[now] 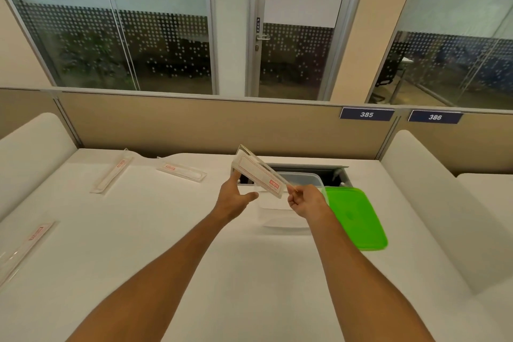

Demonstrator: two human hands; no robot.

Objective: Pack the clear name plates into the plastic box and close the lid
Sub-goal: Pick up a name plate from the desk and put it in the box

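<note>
White bench [249, 272], tan partition [222, 125], glass wall [125, 36] behind. We hold one clear name plate [258, 175] tilted over the open plastic box [286, 223]: right hand [306, 201] pinching its end, left hand [234, 197] propping it, fingers straight. Green lid [358, 219] beside; three more plates [181, 171] lie left

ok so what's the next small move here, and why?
Probably lower the held name plate into the plastic box: the right hand pinches its near end, the left hand touches it, tilted above the open box; green lid lies beside.
</note>
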